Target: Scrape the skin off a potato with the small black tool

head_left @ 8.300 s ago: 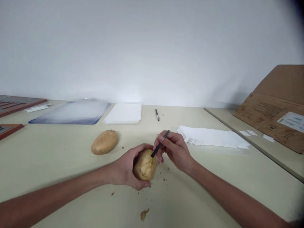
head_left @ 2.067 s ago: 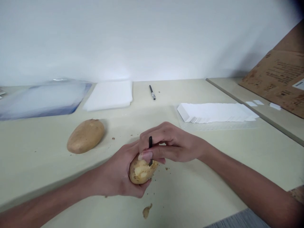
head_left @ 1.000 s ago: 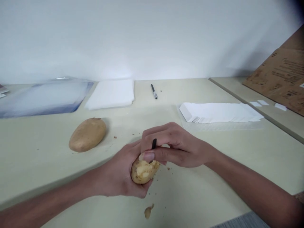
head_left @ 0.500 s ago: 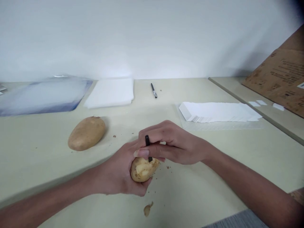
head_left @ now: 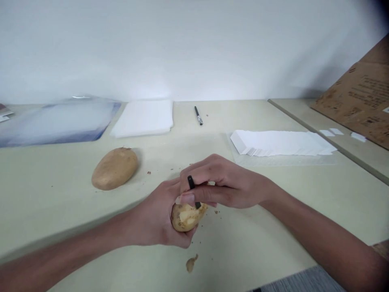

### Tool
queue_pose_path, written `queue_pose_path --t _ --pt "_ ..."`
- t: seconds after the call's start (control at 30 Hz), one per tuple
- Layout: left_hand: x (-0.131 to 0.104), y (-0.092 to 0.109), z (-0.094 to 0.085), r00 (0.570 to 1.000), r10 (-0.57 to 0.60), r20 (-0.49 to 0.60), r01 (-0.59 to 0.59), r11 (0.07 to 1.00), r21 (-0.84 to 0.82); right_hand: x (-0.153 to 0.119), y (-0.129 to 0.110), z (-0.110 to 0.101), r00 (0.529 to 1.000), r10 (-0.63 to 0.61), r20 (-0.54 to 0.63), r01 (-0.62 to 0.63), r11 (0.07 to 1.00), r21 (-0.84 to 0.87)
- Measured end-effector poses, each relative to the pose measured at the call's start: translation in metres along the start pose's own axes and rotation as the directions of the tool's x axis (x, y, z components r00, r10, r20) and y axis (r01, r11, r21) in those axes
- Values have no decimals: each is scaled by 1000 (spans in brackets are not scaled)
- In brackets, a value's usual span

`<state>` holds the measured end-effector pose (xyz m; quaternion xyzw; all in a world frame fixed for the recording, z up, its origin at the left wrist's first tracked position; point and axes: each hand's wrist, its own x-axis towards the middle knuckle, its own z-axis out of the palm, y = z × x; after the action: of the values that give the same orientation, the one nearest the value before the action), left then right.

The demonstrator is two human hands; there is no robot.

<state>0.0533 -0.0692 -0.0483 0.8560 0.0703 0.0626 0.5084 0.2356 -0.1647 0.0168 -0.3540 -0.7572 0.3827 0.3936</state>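
My left hand [head_left: 161, 219] is wrapped around a partly peeled potato [head_left: 186, 218], holding it just above the table. Pale flesh shows on its upper side, with brown skin around it. In my right hand [head_left: 215, 182], closed in a pinch, is a small black peeler [head_left: 191, 182]; only short black parts show above and below the thumb, and its blade is hidden. The tool's lower end meets the potato, and the fingers of both hands overlap there. A whole unpeeled potato [head_left: 114, 168] lies on the table to the left.
A scrap of peel [head_left: 191, 263] and small crumbs lie on the table [head_left: 258, 243]. Farther back are a white paper stack [head_left: 144, 117], a pen [head_left: 198, 115], a blue-edged clear plastic sheet [head_left: 67, 121] and a row of white paper pieces [head_left: 282, 142]. A cardboard box [head_left: 361, 89] stands at right.
The view has shifted slightly. Against the potato, the black peeler has moved a little to the right and leans more. Both hands keep their hold.
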Motion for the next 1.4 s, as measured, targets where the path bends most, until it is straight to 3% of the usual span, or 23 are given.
queue_pose_path --t 0.47,0.67,0.83,1.07,1.17,1.33,1.4 --pt "2 5 -2 998 -30 56 35 994 -99 -5 6 -2 997 14 72 -18 999 50" --pt "2 4 0 1000 -6 15 7 995 -98 -5 7 -2 999 -47 11 47 999 22" --pt "2 2 0 1000 6 30 -4 998 -68 -5 7 -3 996 5 94 -5 1000 -2" --pt "3 7 -5 989 145 -3 -145 989 38 -10 16 4 983 55 -173 2 950 313" --pt "5 13 -8 981 188 -53 -183 980 81 -9 22 4 939 100 -330 27 933 359" --pt "2 12 -9 993 36 -109 -29 997 70 -8 31 -1 840 138 -525 84 922 377" --pt "1 9 -7 993 32 -114 -29 999 27 -8 34 -3 802 169 -573 72 925 374"
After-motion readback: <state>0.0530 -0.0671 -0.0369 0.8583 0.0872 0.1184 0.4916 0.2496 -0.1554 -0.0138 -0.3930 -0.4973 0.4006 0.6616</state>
